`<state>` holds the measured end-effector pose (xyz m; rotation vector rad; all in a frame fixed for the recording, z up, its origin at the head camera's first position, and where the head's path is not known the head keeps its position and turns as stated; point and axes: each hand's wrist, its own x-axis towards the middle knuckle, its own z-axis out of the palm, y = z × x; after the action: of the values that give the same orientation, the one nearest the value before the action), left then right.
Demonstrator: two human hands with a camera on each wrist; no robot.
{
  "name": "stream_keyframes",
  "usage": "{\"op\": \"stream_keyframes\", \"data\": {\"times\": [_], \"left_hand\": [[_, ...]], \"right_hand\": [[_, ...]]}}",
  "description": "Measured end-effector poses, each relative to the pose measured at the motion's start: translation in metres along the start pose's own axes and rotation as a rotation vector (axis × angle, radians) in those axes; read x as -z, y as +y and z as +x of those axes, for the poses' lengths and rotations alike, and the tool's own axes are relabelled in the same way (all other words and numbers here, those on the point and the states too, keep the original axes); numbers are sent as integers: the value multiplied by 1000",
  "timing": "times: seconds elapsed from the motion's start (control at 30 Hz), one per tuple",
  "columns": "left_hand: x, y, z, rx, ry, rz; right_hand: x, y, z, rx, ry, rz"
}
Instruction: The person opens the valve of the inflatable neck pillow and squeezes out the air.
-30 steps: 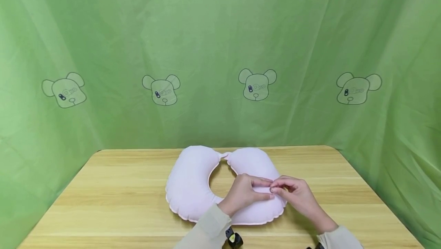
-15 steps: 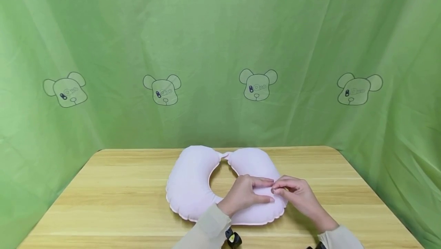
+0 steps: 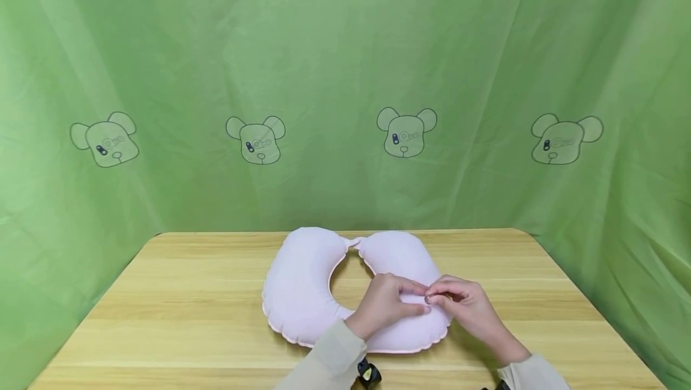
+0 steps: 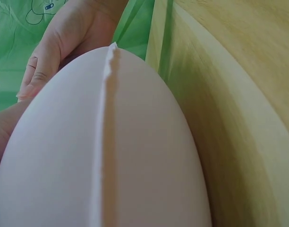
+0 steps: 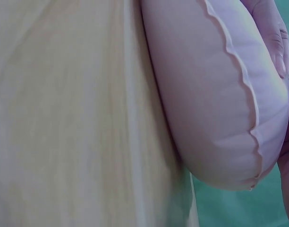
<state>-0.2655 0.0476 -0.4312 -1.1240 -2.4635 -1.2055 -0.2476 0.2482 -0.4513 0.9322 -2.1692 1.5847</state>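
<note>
A puffed-up, pale pink U-shaped neck pillow [image 3: 302, 285] lies on the table, its two ends pointing away from me. Across its right side rests my left hand [image 3: 380, 303], with fairly straight fingers and thumb pressing the surface on either side of a small clear valve [image 3: 427, 299]. The thumb and fingertips of my right hand [image 3: 471, 307] pinch that valve, covering most of it. In the left wrist view, the bulging pillow [image 4: 149, 132] hides most of the hands' work. From the right wrist, the pillow's wavy seam [image 5: 246, 80] shows, with fingers at the right edge.
The wood-grain table [image 3: 189, 300] extends around the pillow. A short loop [image 3: 352, 242] bridges the pillow's two ends. Green curtains [image 3: 324, 48] with bear-head outlines enclose the back and sides. A black wrist device [image 3: 369, 373] sits by the left sleeve.
The left thumb and fingers have drawn a little closer together around the valve. The right hand keeps its pinch in nearly the same place. The pillow barely shifts.
</note>
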Motion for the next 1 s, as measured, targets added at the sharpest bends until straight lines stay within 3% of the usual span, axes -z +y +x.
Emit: {"op": "stream_keyframes", "data": {"times": [0.37,0.7,1.0], "left_hand": [[-2,0,1,-22,8,-22],[1,1,1,-15,-2,-30],[2,2,1,-4,-11,-53]], "right_hand": [[3,2,0,23,-19,13],[4,5,2,197,-54,146],[3,-2,1,27,-13,-49]]}}
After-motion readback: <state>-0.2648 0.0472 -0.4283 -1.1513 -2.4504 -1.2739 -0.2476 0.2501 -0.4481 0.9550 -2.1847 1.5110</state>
